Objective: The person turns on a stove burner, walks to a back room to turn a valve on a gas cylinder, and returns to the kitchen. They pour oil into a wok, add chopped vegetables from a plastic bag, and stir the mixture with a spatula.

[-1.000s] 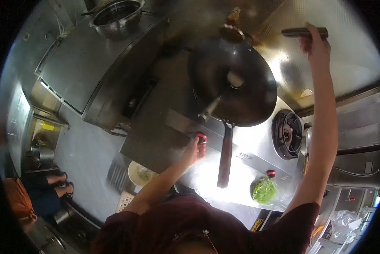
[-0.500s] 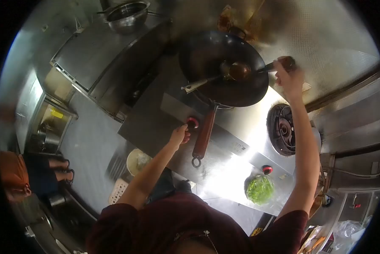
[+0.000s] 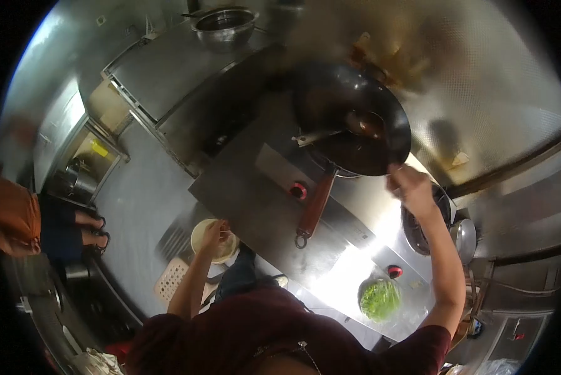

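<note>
A large dark wok (image 3: 362, 153) sits on the stove, its long brown wooden handle (image 3: 318, 203) pointing toward me. Inside it rests the bowl of a ladle (image 3: 369, 126), which has a reddish-brown shine. My right hand (image 3: 410, 186), partly blurred, is closed round the ladle's handle end at the wok's near right rim. A second utensil with a pale handle (image 3: 315, 137) leans over the left rim. Down at the left, my left hand (image 3: 210, 237) is over a cream bucket (image 3: 230, 253) with its fingers curled; what they hold, if anything, is hidden.
Red knobs (image 3: 298, 190) line the stove's front. Chopped greens (image 3: 380, 300) lie at the counter's right end. A second burner (image 3: 418, 225) is beneath my right forearm. A metal bowl (image 3: 224, 28) stands at the back left. Another person's legs (image 3: 90, 231) show at far left.
My left hand has left the red knob and moved down-left to the bucket. My right hand has come down toward the wok's near right rim. The whole view has shifted slightly.
</note>
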Motion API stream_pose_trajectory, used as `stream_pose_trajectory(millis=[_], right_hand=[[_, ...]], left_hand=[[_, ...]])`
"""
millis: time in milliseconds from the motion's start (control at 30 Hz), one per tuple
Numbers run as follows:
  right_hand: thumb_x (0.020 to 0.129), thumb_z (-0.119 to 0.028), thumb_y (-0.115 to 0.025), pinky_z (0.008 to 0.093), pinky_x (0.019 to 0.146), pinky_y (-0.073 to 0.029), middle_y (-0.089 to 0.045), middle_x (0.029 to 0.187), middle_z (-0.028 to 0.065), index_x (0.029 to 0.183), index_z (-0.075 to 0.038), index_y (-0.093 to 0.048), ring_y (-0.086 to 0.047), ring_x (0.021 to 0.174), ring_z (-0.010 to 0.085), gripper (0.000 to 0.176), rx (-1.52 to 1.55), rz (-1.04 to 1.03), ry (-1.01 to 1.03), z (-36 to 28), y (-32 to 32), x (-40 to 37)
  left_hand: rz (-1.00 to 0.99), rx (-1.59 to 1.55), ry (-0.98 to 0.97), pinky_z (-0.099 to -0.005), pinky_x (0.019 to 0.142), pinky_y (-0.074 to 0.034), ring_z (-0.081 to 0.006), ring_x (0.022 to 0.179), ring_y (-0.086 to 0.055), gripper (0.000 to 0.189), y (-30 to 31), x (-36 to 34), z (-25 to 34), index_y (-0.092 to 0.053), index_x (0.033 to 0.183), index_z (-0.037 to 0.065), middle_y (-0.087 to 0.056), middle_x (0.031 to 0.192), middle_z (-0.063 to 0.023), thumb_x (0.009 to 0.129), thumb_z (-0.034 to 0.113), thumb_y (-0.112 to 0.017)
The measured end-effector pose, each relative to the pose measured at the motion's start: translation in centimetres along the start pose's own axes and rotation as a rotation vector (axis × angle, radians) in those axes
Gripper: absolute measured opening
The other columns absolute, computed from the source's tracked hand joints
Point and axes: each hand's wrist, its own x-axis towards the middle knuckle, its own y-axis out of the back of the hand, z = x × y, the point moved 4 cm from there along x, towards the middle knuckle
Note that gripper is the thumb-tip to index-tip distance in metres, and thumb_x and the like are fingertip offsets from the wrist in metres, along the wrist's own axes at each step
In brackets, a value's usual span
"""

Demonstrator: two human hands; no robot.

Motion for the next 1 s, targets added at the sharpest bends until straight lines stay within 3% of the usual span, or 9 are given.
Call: stream_pose_trajectory(millis=[133,200,300,400,533,733,800,967,1000], right_hand=[[0.076,-0.018,-0.062,0.0197,0.040,-0.035,-0.056,0.061,0.0047,0.074,-0.005,-0.057,-0.050,0.049,0.0072,0.014,0.491,0.676,-0.860,10.0,0.6,-3.4],[0.076,-0.022,-0.062,0.0200,0.037,-0.035,-0.054,0.055,0.0031,0.072,-0.006,-0.056,-0.049,0.044,0.0080,0.018,0.612,0.853,-1.073,12.9,2.1,-3.4],[0.076,-0.023,-0.062,0.0212,0.035,-0.035,-0.053,0.053,0.0022,0.068,-0.008,-0.052,-0.047,0.041,0.0093,0.019,0.830,1.102,-1.196,16.0,2.4,-1.4],[0.077,-0.023,-0.061,0.0205,0.037,-0.035,-0.052,0.053,0.0020,0.069,-0.008,-0.053,-0.046,0.041,0.0087,0.018,0.981,1.096,-1.162,17.5,1.7,4.7],[0.077,-0.021,-0.060,0.0214,0.037,-0.039,-0.055,0.061,0.0068,0.076,-0.005,-0.052,-0.050,0.043,0.0126,0.018,1.229,1.027,-0.865,19.0,-1.6,16.6],[0.075,-0.009,-0.061,0.0274,0.040,-0.047,-0.054,0.064,0.0098,0.083,-0.002,-0.047,-0.055,0.047,0.0167,0.018,1.351,1.106,-0.909,14.0,-10.6,35.3],[0.076,-0.009,-0.061,0.0269,0.040,-0.047,-0.054,0.066,0.0092,0.085,-0.001,-0.047,-0.054,0.047,0.0159,0.019,1.295,0.961,-0.739,11.6,-13.3,39.6],[0.076,-0.011,-0.060,0.0274,0.040,-0.044,-0.054,0.065,0.0066,0.086,-0.002,-0.052,-0.053,0.046,0.0151,0.015,1.260,0.720,-0.663,8.4,-20.9,46.8],[0.075,-0.013,-0.061,0.0295,0.045,-0.045,-0.055,0.066,0.0072,0.086,-0.004,-0.054,-0.055,0.049,0.0166,0.016,1.119,0.678,-0.600,7.8,-22.0,47.7]], left_hand=[[0.003,-0.015,-0.003,-0.0263,0.060,-0.044,-0.0122,0.065,-0.052,0.025,2.4,1.0,-0.9,-0.055,0.092,0.005,-0.055,0.080,-0.0042,0.083,0.026,-0.044],[0.024,-0.031,0.018,-0.0265,0.060,-0.045,-0.0126,0.065,-0.052,0.026,3.0,0.9,-0.5,-0.055,0.094,0.005,-0.055,0.080,-0.0050,0.085,0.025,-0.042],[-0.010,-0.027,0.001,-0.0266,0.060,-0.045,-0.0132,0.066,-0.052,0.027,4.1,2.0,0.0,-0.055,0.095,0.004,-0.055,0.081,-0.0055,0.086,0.025,-0.040],[-0.020,-0.085,0.048,-0.0293,0.061,-0.045,-0.0138,0.064,-0.052,0.023,4.8,3.6,0.6,-0.055,0.093,0.006,-0.055,0.076,-0.0046,0.086,0.024,-0.043],[-0.058,-0.042,0.061,-0.0295,0.063,-0.045,-0.0135,0.065,-0.053,0.022,4.5,5.1,2.5,-0.055,0.090,0.006,-0.055,0.076,-0.0036,0.086,0.025,-0.044],[-0.111,-0.033,0.031,-0.0294,0.067,-0.046,-0.0132,0.069,-0.054,0.023,4.4,5.7,6.3,-0.055,0.089,0.006,-0.055,0.076,-0.0027,0.086,0.026,-0.043],[-0.053,-0.054,0.013,-0.0292,0.067,-0.046,-0.0135,0.069,-0.055,0.023,5.2,5.4,6.9,-0.056,0.089,0.006,-0.056,0.077,-0.0031,0.086,0.026,-0.044],[0.081,-0.095,0.025,-0.0261,0.061,-0.045,-0.0148,0.069,-0.055,0.025,9.8,6.5,4.5,-0.057,0.090,0.003,-0.057,0.078,-0.0057,0.083,0.025,-0.047],[0.104,-0.122,0.043,-0.0265,0.060,-0.045,-0.0150,0.068,-0.055,0.026,10.3,6.0,4.6,-0.057,0.091,0.003,-0.057,0.079,-0.0062,0.082,0.026,-0.048]])
